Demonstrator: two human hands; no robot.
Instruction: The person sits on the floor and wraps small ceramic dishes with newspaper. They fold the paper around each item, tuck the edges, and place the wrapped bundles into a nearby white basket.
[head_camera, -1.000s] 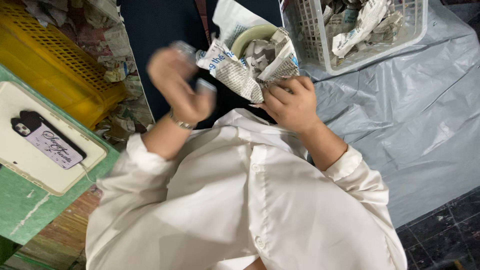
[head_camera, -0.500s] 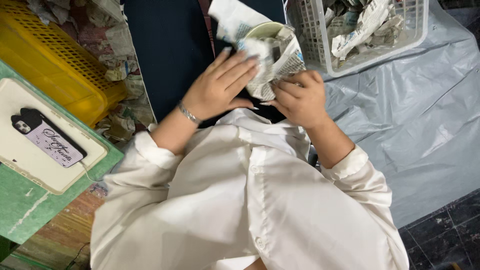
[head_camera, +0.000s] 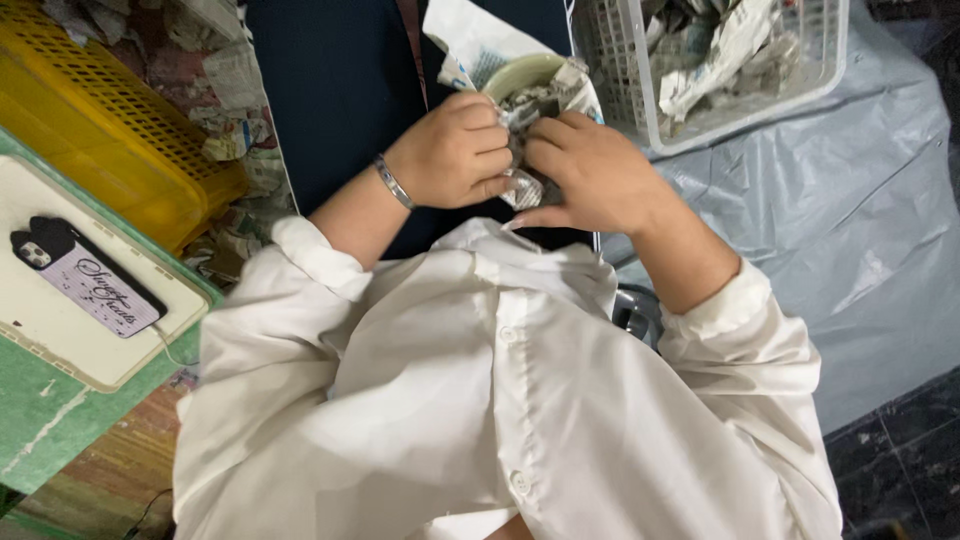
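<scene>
left hand (head_camera: 452, 150) clenched on newspaper-wrapped bundle (head_camera: 528, 140) | right hand (head_camera: 590, 170) pinching it too | white basket (head_camera: 735, 95) just beyond bundle | yellow crate (head_camera: 110, 130) well apart

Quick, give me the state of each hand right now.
Left hand: fingers curled shut on the newspaper bundle.
Right hand: fingers closed on the same bundle, pinching the paper.

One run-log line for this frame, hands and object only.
left hand: gripping newspaper-wrapped bundle | right hand: pressing paper onto same bundle | pale rim showing on top | clear basket beyond
</scene>
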